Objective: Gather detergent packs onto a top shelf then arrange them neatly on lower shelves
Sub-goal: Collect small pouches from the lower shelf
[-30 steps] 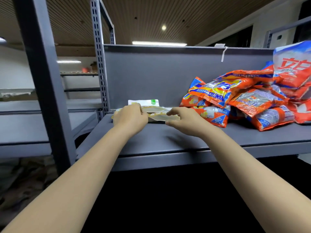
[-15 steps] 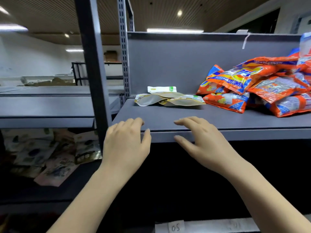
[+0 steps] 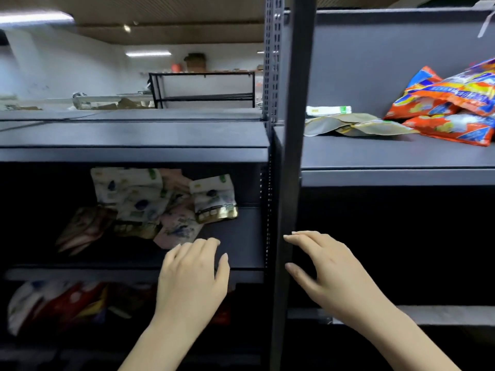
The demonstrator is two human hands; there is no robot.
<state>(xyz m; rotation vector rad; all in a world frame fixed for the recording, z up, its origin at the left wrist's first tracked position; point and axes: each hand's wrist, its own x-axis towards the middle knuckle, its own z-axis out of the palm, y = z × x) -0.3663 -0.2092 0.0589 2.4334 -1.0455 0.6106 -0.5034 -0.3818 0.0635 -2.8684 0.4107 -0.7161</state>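
Several pale detergent pouches (image 3: 160,202) lie jumbled on the left unit's middle shelf (image 3: 241,236). My left hand (image 3: 192,277) hovers empty in front of that shelf, fingers loosely spread, just below the nearest pink pouch (image 3: 176,231). My right hand (image 3: 326,266) is empty too, fingers extended, right of the grey upright post (image 3: 289,183). On the top shelf (image 3: 388,156) at the right lie flat beige pouches (image 3: 356,125) and a heap of orange detergent packs (image 3: 452,108).
Red and white packs (image 3: 53,301) sit on the left unit's lower shelf, blurred. The right unit's bay under the top shelf is dark. A black frame rack (image 3: 203,89) stands far back across the room.
Both hands left the beige pouches on the top shelf and dropped down. The view swung left and down, bringing the left unit's pouch-filled shelves into sight.
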